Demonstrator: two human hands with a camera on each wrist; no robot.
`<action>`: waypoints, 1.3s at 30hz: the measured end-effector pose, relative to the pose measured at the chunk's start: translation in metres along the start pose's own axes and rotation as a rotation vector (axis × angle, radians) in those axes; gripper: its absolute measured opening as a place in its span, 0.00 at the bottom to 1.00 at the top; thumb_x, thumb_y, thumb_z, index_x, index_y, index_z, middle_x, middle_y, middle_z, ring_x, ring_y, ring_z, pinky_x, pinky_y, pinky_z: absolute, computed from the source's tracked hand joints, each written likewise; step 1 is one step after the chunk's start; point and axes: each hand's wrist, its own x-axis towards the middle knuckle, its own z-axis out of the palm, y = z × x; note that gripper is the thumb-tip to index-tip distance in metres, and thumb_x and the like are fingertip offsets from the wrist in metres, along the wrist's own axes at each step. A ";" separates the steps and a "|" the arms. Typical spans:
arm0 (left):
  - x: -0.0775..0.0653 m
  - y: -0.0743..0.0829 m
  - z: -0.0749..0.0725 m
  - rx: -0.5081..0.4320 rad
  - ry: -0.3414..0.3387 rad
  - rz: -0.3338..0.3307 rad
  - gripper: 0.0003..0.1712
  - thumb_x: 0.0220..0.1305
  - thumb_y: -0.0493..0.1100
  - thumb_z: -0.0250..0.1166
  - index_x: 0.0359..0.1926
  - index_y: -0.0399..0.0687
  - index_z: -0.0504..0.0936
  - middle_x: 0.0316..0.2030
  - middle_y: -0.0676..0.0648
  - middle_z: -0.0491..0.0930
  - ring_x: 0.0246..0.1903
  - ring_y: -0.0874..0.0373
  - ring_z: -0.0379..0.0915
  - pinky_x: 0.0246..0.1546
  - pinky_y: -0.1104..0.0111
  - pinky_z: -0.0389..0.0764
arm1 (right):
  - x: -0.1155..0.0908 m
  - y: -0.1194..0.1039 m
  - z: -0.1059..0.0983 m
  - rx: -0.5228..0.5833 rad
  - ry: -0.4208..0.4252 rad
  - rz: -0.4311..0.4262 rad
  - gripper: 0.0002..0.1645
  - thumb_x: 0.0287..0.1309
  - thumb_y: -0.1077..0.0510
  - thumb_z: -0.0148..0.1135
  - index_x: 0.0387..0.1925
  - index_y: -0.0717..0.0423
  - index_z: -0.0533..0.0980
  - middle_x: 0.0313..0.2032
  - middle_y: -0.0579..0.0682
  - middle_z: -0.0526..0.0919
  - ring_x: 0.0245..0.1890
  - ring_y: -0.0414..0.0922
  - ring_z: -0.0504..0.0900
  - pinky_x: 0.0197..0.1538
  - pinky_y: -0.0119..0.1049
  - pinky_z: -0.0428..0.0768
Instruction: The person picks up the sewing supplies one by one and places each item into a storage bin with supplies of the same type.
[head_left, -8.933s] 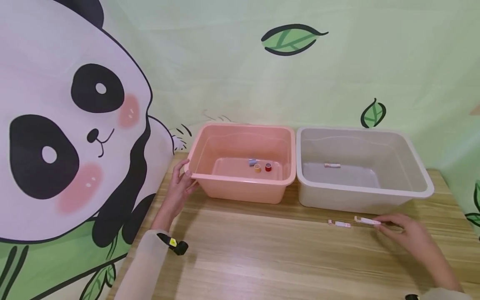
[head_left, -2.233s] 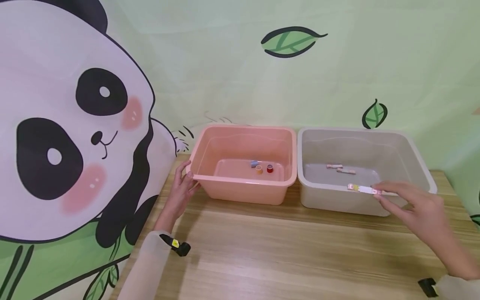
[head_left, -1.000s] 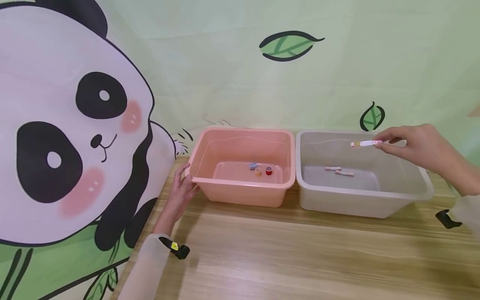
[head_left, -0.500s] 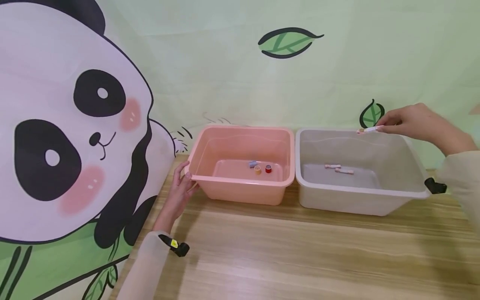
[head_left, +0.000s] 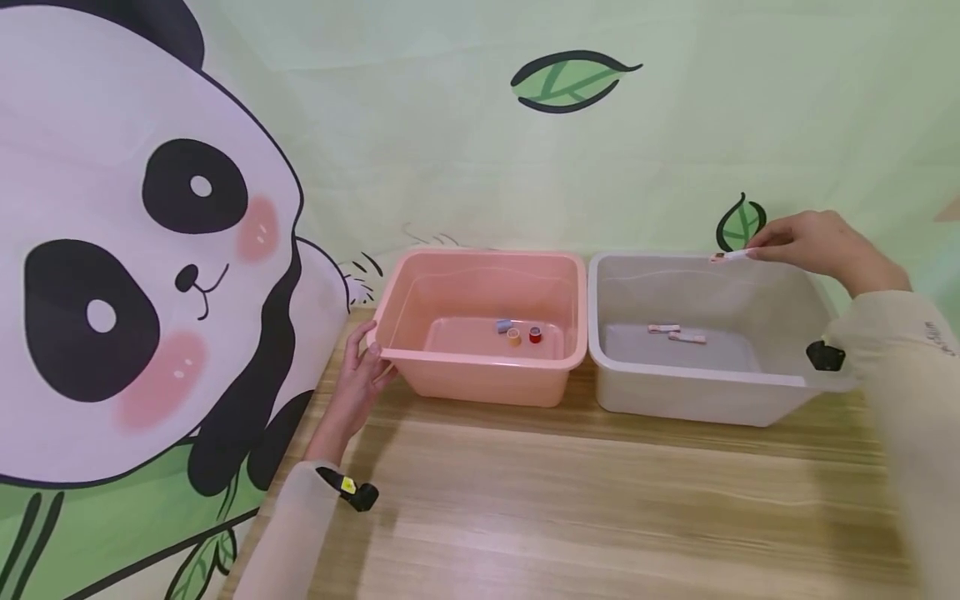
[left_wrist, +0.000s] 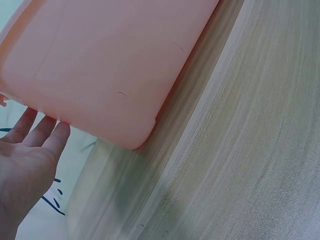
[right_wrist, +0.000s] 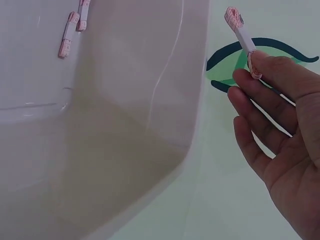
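Note:
My right hand (head_left: pixel 817 242) pinches a folded soft tape measure (right_wrist: pixel 243 37) with a white paper band, between thumb and fingertips. In the head view it overlaps the far rim of the grey bin (head_left: pixel 697 372); in the right wrist view it shows past the rim. Two similar folded tape measures (head_left: pixel 663 328) lie on that bin's floor. At the left end of the pink bin (head_left: pixel 480 364), my left hand (head_left: pixel 356 379) rests against the rim corner, its fingers (left_wrist: pixel 57 136) fairly straight in the left wrist view. Inside the pink bin are blue, yellow and red thread spools (head_left: pixel 535 335).
Both bins stand side by side at the back of the wooden table (head_left: pixel 562 500). Behind them hangs a backdrop (head_left: pixel 420 125) printed with a panda and leaves. The right sleeve (head_left: pixel 900 358) crosses the grey bin's right end.
Both tape measures have left the table: one lies in the grey bin, the other is in my right hand, which rose over the bin toward its far rim. My left hand stayed put.

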 end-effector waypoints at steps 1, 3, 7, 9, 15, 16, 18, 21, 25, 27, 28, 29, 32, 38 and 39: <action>0.000 0.000 0.000 -0.004 0.002 -0.002 0.27 0.81 0.50 0.50 0.74 0.66 0.54 0.77 0.41 0.51 0.74 0.39 0.57 0.72 0.44 0.59 | 0.001 0.001 0.002 0.010 0.005 0.008 0.21 0.69 0.45 0.62 0.50 0.57 0.84 0.47 0.62 0.86 0.50 0.61 0.79 0.49 0.55 0.74; 0.000 0.000 0.000 -0.005 0.006 -0.010 0.26 0.81 0.50 0.50 0.74 0.67 0.54 0.77 0.41 0.51 0.74 0.39 0.57 0.72 0.45 0.59 | 0.003 0.004 0.005 0.033 0.001 0.022 0.22 0.69 0.45 0.62 0.51 0.58 0.83 0.48 0.64 0.85 0.51 0.63 0.78 0.50 0.56 0.74; -0.001 -0.001 0.000 -0.002 0.018 -0.017 0.26 0.80 0.51 0.51 0.73 0.68 0.55 0.77 0.42 0.52 0.73 0.39 0.58 0.72 0.46 0.60 | 0.004 0.006 0.013 0.013 -0.062 0.040 0.25 0.71 0.47 0.60 0.56 0.64 0.78 0.53 0.71 0.80 0.54 0.68 0.76 0.55 0.64 0.73; -0.001 -0.001 0.000 -0.004 0.017 -0.017 0.26 0.80 0.51 0.51 0.73 0.67 0.55 0.77 0.42 0.53 0.73 0.39 0.58 0.72 0.46 0.60 | 0.002 0.007 0.017 -0.011 -0.106 0.042 0.26 0.72 0.50 0.57 0.58 0.67 0.76 0.55 0.74 0.77 0.54 0.70 0.75 0.56 0.67 0.73; -0.002 -0.002 0.000 -0.005 0.021 -0.024 0.26 0.81 0.51 0.50 0.73 0.67 0.55 0.76 0.42 0.53 0.73 0.40 0.58 0.71 0.45 0.61 | -0.004 0.007 0.021 -0.031 -0.145 0.034 0.22 0.72 0.57 0.53 0.58 0.70 0.75 0.57 0.75 0.75 0.55 0.71 0.74 0.56 0.67 0.73; -0.002 -0.002 -0.001 -0.004 0.021 -0.023 0.26 0.81 0.50 0.50 0.73 0.67 0.54 0.77 0.42 0.52 0.73 0.40 0.58 0.71 0.45 0.61 | -0.004 0.007 0.021 -0.036 -0.142 0.029 0.22 0.72 0.58 0.53 0.57 0.70 0.75 0.57 0.75 0.76 0.55 0.71 0.74 0.56 0.67 0.73; -0.002 -0.001 0.000 0.000 0.021 -0.022 0.27 0.80 0.51 0.51 0.73 0.67 0.54 0.77 0.42 0.52 0.73 0.40 0.58 0.71 0.45 0.61 | -0.005 0.007 0.020 -0.055 -0.132 0.013 0.20 0.72 0.59 0.53 0.56 0.70 0.76 0.56 0.75 0.77 0.54 0.71 0.75 0.55 0.66 0.74; -0.001 0.000 0.000 0.010 0.019 -0.021 0.27 0.80 0.52 0.51 0.73 0.68 0.54 0.77 0.42 0.51 0.73 0.40 0.58 0.71 0.46 0.61 | -0.006 0.005 0.018 -0.067 -0.127 0.003 0.19 0.72 0.60 0.52 0.55 0.70 0.77 0.55 0.75 0.77 0.53 0.72 0.76 0.54 0.65 0.75; 0.000 -0.001 0.000 0.010 0.020 -0.020 0.27 0.80 0.51 0.50 0.74 0.68 0.54 0.77 0.43 0.51 0.73 0.40 0.58 0.71 0.46 0.61 | -0.009 -0.001 0.018 -0.065 -0.110 -0.017 0.18 0.72 0.61 0.53 0.55 0.69 0.78 0.54 0.73 0.79 0.52 0.70 0.77 0.52 0.64 0.77; 0.001 -0.001 0.000 0.011 0.016 -0.017 0.27 0.81 0.50 0.50 0.74 0.67 0.53 0.77 0.43 0.51 0.74 0.40 0.58 0.71 0.46 0.61 | -0.013 -0.006 0.020 -0.063 -0.085 -0.037 0.18 0.71 0.62 0.53 0.55 0.68 0.78 0.53 0.72 0.80 0.50 0.68 0.79 0.51 0.62 0.78; 0.001 -0.002 0.000 0.009 0.016 -0.015 0.27 0.81 0.50 0.50 0.74 0.67 0.54 0.77 0.43 0.52 0.73 0.41 0.58 0.71 0.46 0.61 | -0.016 -0.009 0.021 -0.061 -0.070 -0.047 0.17 0.70 0.62 0.54 0.55 0.67 0.79 0.52 0.71 0.81 0.49 0.67 0.80 0.50 0.61 0.79; 0.000 -0.002 0.000 0.011 0.013 -0.013 0.27 0.81 0.50 0.49 0.74 0.66 0.53 0.77 0.43 0.52 0.73 0.41 0.58 0.71 0.46 0.61 | -0.019 -0.013 0.023 -0.061 -0.053 -0.060 0.17 0.70 0.62 0.54 0.54 0.67 0.79 0.51 0.70 0.82 0.49 0.66 0.80 0.50 0.61 0.79; 0.000 -0.004 0.001 0.017 0.002 -0.011 0.27 0.81 0.49 0.49 0.75 0.66 0.52 0.77 0.41 0.51 0.74 0.40 0.57 0.71 0.46 0.60 | -0.031 -0.026 0.028 -0.054 -0.002 -0.078 0.17 0.70 0.62 0.53 0.54 0.66 0.79 0.49 0.68 0.83 0.48 0.64 0.81 0.48 0.59 0.79; 0.002 -0.004 0.002 0.054 -0.011 0.001 0.28 0.81 0.50 0.50 0.75 0.66 0.52 0.76 0.40 0.52 0.73 0.39 0.58 0.70 0.45 0.61 | -0.065 -0.057 0.044 -0.016 0.161 -0.129 0.15 0.71 0.62 0.56 0.54 0.64 0.80 0.51 0.68 0.83 0.50 0.65 0.81 0.49 0.62 0.78; 0.003 -0.004 0.002 0.063 -0.010 0.004 0.28 0.81 0.50 0.50 0.75 0.66 0.52 0.76 0.40 0.53 0.73 0.40 0.59 0.70 0.46 0.62 | -0.071 -0.062 0.049 -0.014 0.206 -0.153 0.15 0.70 0.63 0.58 0.53 0.63 0.80 0.51 0.68 0.83 0.50 0.65 0.81 0.49 0.63 0.78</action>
